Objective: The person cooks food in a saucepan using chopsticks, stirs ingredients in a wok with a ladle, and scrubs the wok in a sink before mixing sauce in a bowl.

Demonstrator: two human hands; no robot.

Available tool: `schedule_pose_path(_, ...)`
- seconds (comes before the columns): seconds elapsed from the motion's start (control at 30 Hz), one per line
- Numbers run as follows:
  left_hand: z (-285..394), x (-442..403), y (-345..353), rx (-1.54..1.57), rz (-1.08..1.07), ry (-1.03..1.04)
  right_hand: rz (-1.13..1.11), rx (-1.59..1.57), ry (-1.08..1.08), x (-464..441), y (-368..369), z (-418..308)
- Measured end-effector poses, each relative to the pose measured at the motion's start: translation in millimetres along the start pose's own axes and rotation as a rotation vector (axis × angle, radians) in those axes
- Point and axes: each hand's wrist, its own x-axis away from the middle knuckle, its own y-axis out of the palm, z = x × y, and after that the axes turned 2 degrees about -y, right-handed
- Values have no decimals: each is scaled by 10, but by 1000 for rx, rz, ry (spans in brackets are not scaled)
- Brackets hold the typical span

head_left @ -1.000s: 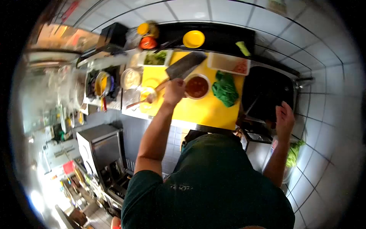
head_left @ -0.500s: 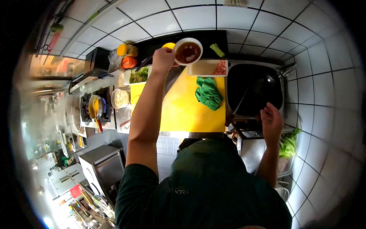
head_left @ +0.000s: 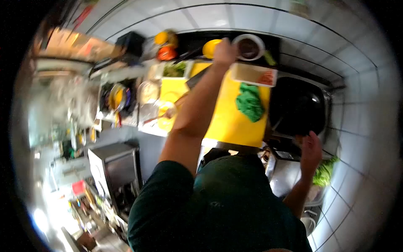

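My left hand [head_left: 225,52] reaches to the back shelf and grips the left rim of a white bowl of dark red-brown sauce [head_left: 249,47]; motion blurs the fingertips. Just left of that hand is a yellow bowl [head_left: 210,49]. Under my forearm, a cleaver [head_left: 199,78] lies partly hidden on the yellow cutting board [head_left: 226,126]. A crumpled green cloth [head_left: 250,103] rests on the board's right side. Beside the black sink basin, my right hand [head_left: 311,152] hangs with loosely spread fingers and nothing visible in it.
A white tray with pink pieces [head_left: 254,75] sits at the board's back edge. The sink [head_left: 297,105] is on the right. Chopped greens [head_left: 174,69], a tub [head_left: 148,92] and a pan on the stove [head_left: 117,97] stand to the left.
My left hand has lifted the sauce bowl off the board and carried it back and right over the black shelf. My right hand stays near the sink.
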Motion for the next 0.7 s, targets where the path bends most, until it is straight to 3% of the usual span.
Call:
schedule_pose_path(0.07,-74,371,-224,144,119,132,-43,-44,23,11,56,133)
schedule_pose_path(0.1,-111,604,-376,134,106,135,-38,-134,42,45,139,218)
schedule_pose_path(0.13,-232,872,-575,139,165,295,-37,-52,49,68,205,94)
schedule_pose_path(0.23,-820,1572,-1175,35,244,373,-89,-168,49,144,451,-157)
schedule_pose_path(0.33,-2246,2084,-1700,-117,320,270,-166,-234,-71,304,835,-589)
schedule_pose_path(0.37,-2844,2277,-1996,-181,249,127,-201,-242,-123,371,984,-732)
schedule_pose_path(0.4,-3013,2400,-2417,-306,451,173,-228,-226,-180,457,1169,-884)
schedule_pose_path(0.43,-3659,2496,-2649,-330,528,62,-273,-268,-199,558,1377,-1139)
schedule_pose_path(0.5,-4564,2742,-3199,-454,508,-123,-354,-235,-230,761,1838,-1449)
schedule_pose_path(0.57,-5376,2757,-3623,-619,368,-128,-426,-223,-284,1041,2390,-1955)
schedule_pose_path(0.67,-6223,2498,-3969,-736,-33,134,-545,-229,-335,1524,3323,-2652)
schedule_pose_path(0.7,-6506,2495,-4059,-721,-37,138,-595,-230,-347,1674,3605,-2868)
